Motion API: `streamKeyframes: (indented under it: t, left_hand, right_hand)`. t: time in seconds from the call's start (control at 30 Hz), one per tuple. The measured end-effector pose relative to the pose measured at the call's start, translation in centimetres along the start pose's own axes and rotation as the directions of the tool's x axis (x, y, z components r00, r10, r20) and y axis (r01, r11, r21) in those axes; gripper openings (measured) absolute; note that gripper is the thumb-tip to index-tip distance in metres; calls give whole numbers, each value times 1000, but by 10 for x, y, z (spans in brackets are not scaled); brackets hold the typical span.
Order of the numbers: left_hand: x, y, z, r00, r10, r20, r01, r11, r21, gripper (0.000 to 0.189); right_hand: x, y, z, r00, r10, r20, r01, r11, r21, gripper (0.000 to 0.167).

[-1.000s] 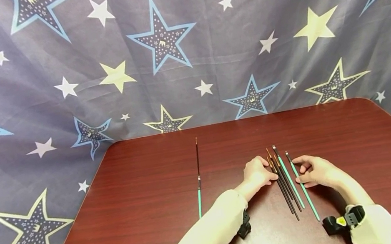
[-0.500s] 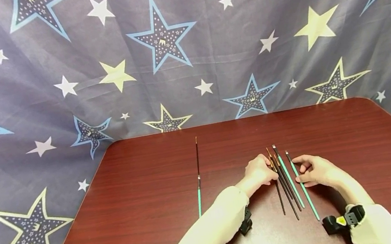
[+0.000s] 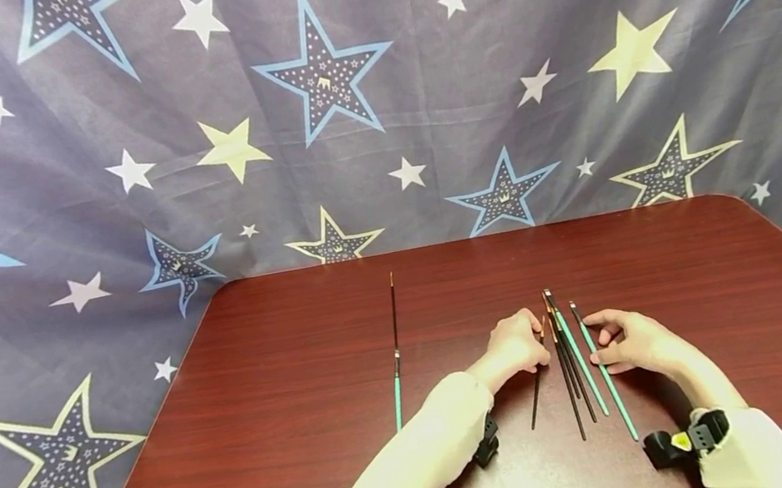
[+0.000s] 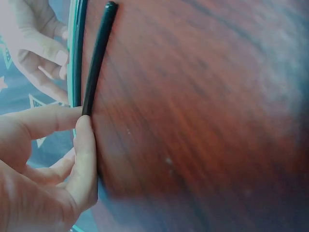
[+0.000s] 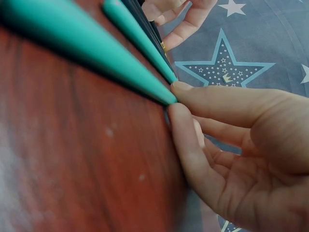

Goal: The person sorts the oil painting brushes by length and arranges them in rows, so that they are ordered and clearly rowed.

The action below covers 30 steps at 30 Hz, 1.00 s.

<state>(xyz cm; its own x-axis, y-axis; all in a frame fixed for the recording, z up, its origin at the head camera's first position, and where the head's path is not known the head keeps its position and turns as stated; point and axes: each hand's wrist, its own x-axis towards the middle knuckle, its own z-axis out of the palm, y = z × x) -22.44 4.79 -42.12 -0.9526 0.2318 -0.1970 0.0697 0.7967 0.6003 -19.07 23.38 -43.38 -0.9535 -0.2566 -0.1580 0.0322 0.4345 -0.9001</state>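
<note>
My left hand (image 3: pixel 516 345) pinches a slim black-handled paintbrush (image 3: pixel 537 401) between thumb and finger; its handle end slants towards me. In the left wrist view the black handle (image 4: pixel 100 53) passes between the fingertips. My right hand (image 3: pixel 636 340) has thumb and finger at a turquoise-handled paintbrush (image 3: pixel 616 400), the rightmost one, and the right wrist view shows that turquoise handle (image 5: pixel 91 50) running in between them. Between the hands lie a second turquoise paintbrush (image 3: pixel 582 363) and several black-handled paintbrushes (image 3: pixel 578 416), side by side with bristles pointing away.
Left of the hands, a dark thin paintbrush (image 3: pixel 395 319) and a turquoise paintbrush (image 3: pixel 398 401) lie almost end to end. Everything rests on a reddish-brown table (image 3: pixel 292 394). A grey cloth with stars (image 3: pixel 364 164) hangs behind its far edge.
My left hand has separated one black paintbrush from the bunch, its handle end swinging left. The other black paintbrushes have shifted slightly left at their lower ends. My right hand stays in place.
</note>
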Motion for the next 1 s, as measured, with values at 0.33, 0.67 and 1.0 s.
streamKeyframes:
  t: [0.33,0.67,1.0]
  left_hand:
    - [1,-2,-6,999,0,49,5,996,-93,30]
    - [3,-5,-5,996,-44,80,63,964,-259,29]
    - [6,-14,-8,991,-37,129,101,841,-532,35]
  right_hand:
    - [1,3,-3,999,-39,4,38,999,24,61]
    - [1,0,1,1000,17,-5,-17,1000,-3,60]
    - [1,0,0,1000,22,2,-22,1000,0,61]
